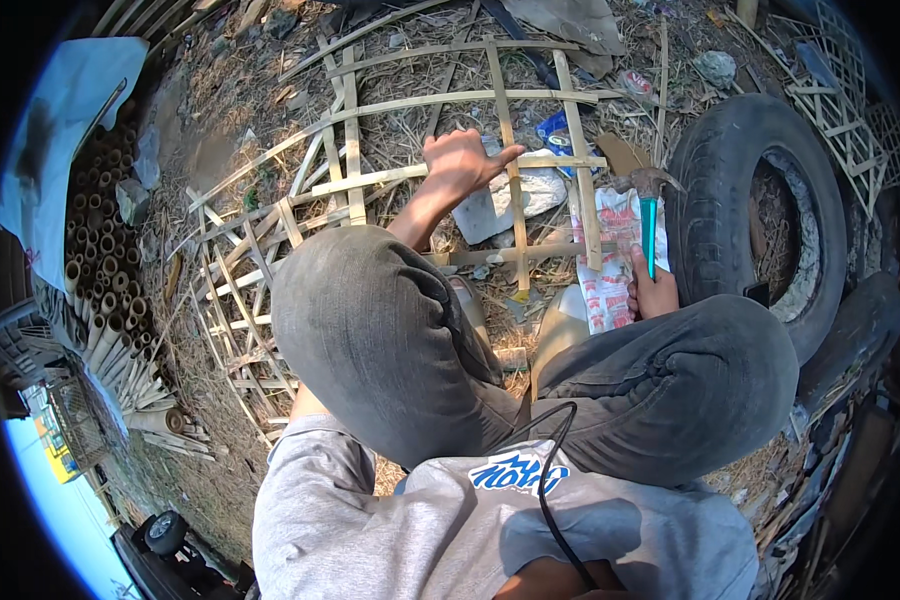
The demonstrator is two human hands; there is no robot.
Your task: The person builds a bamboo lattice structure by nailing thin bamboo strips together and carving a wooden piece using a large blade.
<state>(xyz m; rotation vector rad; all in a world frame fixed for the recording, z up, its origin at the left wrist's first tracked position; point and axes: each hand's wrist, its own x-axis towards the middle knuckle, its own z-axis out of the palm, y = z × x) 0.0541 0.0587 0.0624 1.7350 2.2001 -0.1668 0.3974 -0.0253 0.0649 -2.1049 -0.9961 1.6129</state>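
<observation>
My left hand is closed on a slat of a bamboo lattice, its thumb stretched out to the right along the slat. The lattice is made of thin pale strips crossing one another, and it lies in front of my knees. Under the crossing by my left hand sits a whitish stone block. To the right, my right hand grips a claw hammer by its teal handle, with the metal head pointing away from me. Beneath the hammer is a white plastic sack with red print.
An old tire lies close on the right, beside the hammer head. More bamboo lattice stands at the left, and another lattice panel is at the far right. Stacked bamboo poles fill the left side. Straw and litter cover the ground.
</observation>
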